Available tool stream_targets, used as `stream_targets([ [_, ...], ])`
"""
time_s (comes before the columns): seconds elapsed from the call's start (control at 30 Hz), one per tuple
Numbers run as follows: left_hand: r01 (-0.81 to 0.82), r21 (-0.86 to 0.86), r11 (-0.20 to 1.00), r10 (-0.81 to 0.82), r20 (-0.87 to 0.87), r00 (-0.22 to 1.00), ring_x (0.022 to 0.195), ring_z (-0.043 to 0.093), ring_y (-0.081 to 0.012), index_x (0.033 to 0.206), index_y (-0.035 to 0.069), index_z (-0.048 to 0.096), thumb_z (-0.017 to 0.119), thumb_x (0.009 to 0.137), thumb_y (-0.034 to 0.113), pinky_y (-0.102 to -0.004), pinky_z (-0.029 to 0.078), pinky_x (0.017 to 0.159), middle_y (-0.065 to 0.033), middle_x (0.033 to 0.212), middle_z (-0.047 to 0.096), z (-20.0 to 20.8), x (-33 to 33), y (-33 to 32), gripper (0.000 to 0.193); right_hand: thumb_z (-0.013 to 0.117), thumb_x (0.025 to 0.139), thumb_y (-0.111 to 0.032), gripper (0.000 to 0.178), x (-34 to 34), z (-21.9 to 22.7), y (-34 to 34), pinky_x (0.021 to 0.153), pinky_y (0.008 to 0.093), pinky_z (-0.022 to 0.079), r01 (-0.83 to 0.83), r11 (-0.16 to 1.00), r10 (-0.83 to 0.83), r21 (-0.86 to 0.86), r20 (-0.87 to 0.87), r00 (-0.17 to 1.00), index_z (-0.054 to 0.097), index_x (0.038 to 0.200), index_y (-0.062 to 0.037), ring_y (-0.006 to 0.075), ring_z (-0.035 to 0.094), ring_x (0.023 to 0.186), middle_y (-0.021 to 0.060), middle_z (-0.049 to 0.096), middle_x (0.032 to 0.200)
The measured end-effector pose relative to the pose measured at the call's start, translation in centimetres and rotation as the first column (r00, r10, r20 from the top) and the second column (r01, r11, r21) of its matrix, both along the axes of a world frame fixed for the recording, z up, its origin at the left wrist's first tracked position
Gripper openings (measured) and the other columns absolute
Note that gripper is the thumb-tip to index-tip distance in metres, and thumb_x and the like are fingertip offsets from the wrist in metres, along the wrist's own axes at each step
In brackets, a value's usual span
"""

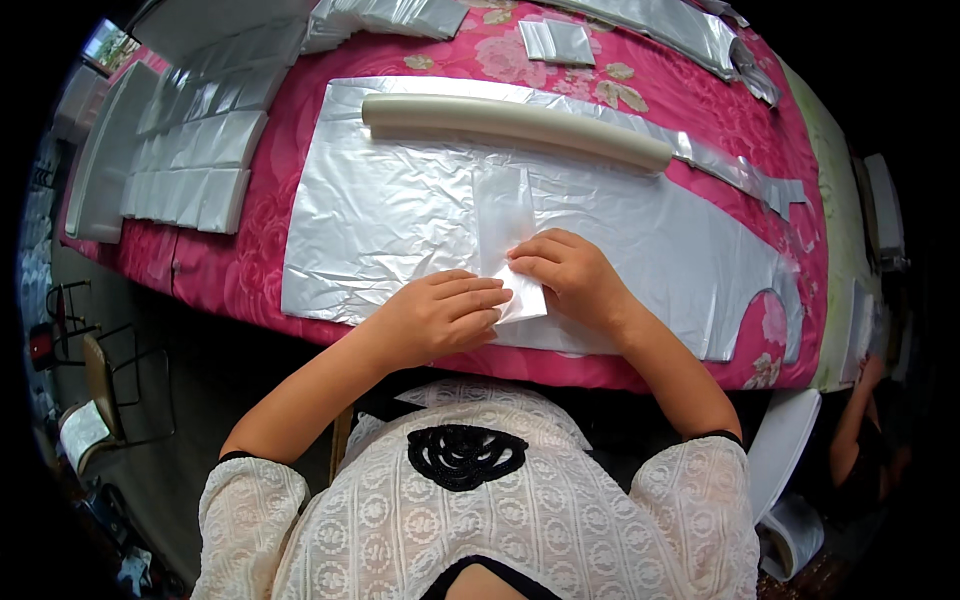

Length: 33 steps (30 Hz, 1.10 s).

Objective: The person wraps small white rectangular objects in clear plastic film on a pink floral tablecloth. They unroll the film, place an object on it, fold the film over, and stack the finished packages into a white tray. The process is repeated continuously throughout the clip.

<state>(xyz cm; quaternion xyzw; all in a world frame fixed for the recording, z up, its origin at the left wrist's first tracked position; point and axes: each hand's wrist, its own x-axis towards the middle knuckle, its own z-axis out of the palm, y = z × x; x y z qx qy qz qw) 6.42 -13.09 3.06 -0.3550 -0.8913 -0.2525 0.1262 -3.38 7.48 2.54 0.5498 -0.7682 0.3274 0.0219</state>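
A narrow, see-through plastic bag (pixel 503 205) lies lengthwise in front of me, its near end folded up into a whiter flap. My left hand (pixel 450 312) is closed at the left side of that flap, fingers together, the thumb hidden. From the right, my right hand (pixel 568 272) pinches the bag just above the fold, with its fingers curled. Under both hands spreads a large, crinkled silvery plastic sheet (pixel 370 220). Beyond the bag, a long cream-coloured tube (pixel 510 122) rests across the sheet.
Stacks of folded clear bags (pixel 190 195) stand at the left of the pink flowered tablecloth (pixel 245 255). A small bag pile (pixel 557 42) and long plastic strips (pixel 650 30) lie at the back. Chairs (pixel 100 390) stand at the left; another person's arm (pixel 855 430) shows at the right.
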Motion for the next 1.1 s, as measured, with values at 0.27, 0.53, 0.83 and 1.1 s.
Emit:
stream_targets([
  [0.27,-0.102,0.022,0.995,0.1,0.079,0.992,0.095,0.062,-0.0211,0.118,0.005,0.054,0.07,0.069,0.014,-0.0333,0.049,0.081,-0.0082,0.103,0.064,-1.4,0.5,0.0,0.052,0.062,0.068,0.002,0.023,1.8,-0.3,0.8,0.069,0.0322,0.049,0.093,0.995,-0.084,-0.039,0.189,0.978,0.067,0.089,-0.0059,0.0235,0.06,0.08,0.0063,0.064,0.085],
  [0.53,-0.66,0.26,0.705,0.357,0.675,0.646,0.063,0.066,-0.0227,0.129,-0.009,0.037,0.063,0.079,0.011,-0.0288,0.05,0.061,-0.0153,0.073,0.066,-0.4,-1.7,1.3,0.06,0.06,0.085,-0.023,0.027,-1.4,2.3,-1.4,0.054,0.0255,0.043,0.274,0.867,-0.497,0.416,0.684,0.534,0.067,0.075,0.0006,0.0097,0.054,0.054,0.005,0.06,0.06],
  [0.83,-0.767,0.127,0.629,0.321,0.857,0.404,0.067,0.065,-0.0191,0.131,-0.016,0.026,0.064,0.079,0.012,-0.0266,0.049,0.063,-0.0157,0.082,0.066,0.7,-3.6,0.6,0.07,0.061,0.084,-0.026,0.034,-3.5,1.7,-2.4,0.049,0.0237,0.043,0.184,0.821,-0.563,0.54,0.718,0.409,0.062,0.064,0.0002,0.0092,0.057,0.051,0.0033,0.058,0.058],
  [1.1,-0.448,-0.002,0.894,0.447,0.086,0.89,0.125,0.037,-0.0359,0.135,-0.009,0.027,0.062,0.08,0.027,-0.0416,0.03,0.103,-0.0241,0.133,0.039,-1.3,-3.3,3.5,0.074,0.061,0.084,-0.027,0.034,-3.4,1.9,-2.5,0.047,0.0241,0.043,0.194,0.812,-0.573,0.55,0.69,0.441,0.062,0.063,0.0001,0.0098,0.057,0.05,0.0044,0.058,0.056],
])
